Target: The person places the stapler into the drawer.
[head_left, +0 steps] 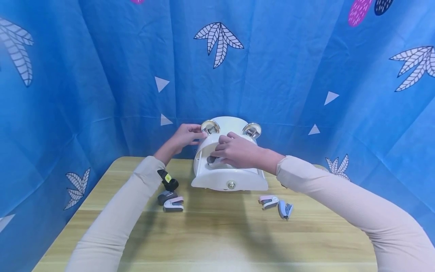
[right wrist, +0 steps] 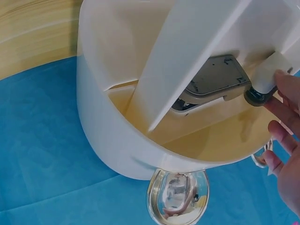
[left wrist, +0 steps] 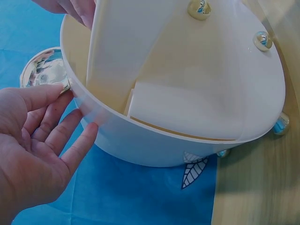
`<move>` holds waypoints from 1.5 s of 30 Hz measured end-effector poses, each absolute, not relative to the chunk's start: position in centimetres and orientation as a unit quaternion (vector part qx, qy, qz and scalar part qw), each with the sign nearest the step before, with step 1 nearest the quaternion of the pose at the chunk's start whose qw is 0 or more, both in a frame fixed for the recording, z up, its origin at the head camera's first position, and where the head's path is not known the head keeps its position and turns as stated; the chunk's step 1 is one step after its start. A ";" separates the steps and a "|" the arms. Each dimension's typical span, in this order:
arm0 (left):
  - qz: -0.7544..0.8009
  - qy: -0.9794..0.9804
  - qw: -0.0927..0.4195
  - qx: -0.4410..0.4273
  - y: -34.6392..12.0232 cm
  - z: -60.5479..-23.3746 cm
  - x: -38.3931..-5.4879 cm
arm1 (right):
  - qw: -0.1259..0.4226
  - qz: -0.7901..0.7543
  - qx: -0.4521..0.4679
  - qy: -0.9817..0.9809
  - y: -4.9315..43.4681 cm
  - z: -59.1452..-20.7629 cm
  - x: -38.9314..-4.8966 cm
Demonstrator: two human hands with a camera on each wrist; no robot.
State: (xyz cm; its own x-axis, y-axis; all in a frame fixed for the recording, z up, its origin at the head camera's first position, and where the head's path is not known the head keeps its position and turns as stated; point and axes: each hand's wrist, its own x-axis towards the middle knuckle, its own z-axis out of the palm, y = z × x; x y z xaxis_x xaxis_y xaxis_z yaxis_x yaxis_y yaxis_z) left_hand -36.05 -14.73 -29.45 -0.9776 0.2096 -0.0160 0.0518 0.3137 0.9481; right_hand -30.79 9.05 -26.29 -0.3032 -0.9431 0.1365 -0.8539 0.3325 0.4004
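Note:
A white clock-shaped box [head_left: 229, 182] with two shiny metal bells stands on the table, its compartments exposed from above. My left hand [head_left: 186, 136] is at its left side; thumb and index finger pinch the edge of the left bell [left wrist: 44, 70], while the other fingers lie against the wall. Over the box, my right hand [head_left: 239, 151] pinches a small white stapler [right wrist: 267, 75] with a dark rounded end. A grey stapler [right wrist: 218, 77] lies inside the compartment beside it. The head view mostly hides both of these behind the right hand.
Left of the box on the table are a black stapler [head_left: 168, 181], a dark grey one [head_left: 166, 197] and a pink-and-white one [head_left: 174, 204]. To the right lie another pink-and-white stapler [head_left: 269, 201] and a blue one [head_left: 285, 209]. A blue curtain [head_left: 142, 75] hangs behind.

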 end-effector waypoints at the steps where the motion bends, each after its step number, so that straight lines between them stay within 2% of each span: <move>1: 0.579 0.808 0.068 0.081 -14.7 -29.4 -36.0 | 0.180 -0.129 0.564 -0.796 9.0 -26.3 -30.8; 6: 0.579 0.808 0.070 0.081 -14.6 -29.4 -36.0 | 0.196 -0.131 0.563 -0.792 9.0 -26.2 -30.7; 17: 0.587 0.802 0.075 0.079 -14.6 -29.3 -36.0 | 0.188 -0.116 0.560 -0.799 9.0 -25.4 -30.3; 27: 0.589 0.801 0.074 0.081 -14.8 -29.2 -35.9 | 0.176 0.087 0.562 -0.803 9.2 -24.2 -27.6; 30: 0.590 0.800 0.073 0.083 -14.8 -29.3 -36.0 | 0.193 0.137 0.575 -0.784 9.6 -24.3 -26.2; 38: 0.592 0.800 0.065 0.078 -14.6 -29.6 -36.3 | 0.286 0.212 0.619 -0.700 11.5 -26.2 -23.0; 45: 0.592 0.800 0.060 0.080 -14.5 -29.8 -36.5 | 0.290 0.281 0.579 -0.709 13.1 -29.6 -20.4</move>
State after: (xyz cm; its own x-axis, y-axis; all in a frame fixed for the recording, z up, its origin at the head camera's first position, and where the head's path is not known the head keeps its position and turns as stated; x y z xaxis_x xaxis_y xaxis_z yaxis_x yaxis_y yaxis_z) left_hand -36.52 -14.54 -29.82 -0.9800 0.1990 -0.0007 0.0574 0.2864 0.9564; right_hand -20.40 13.11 -29.56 -0.1627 -0.6568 0.7363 -0.9830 0.1722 -0.0636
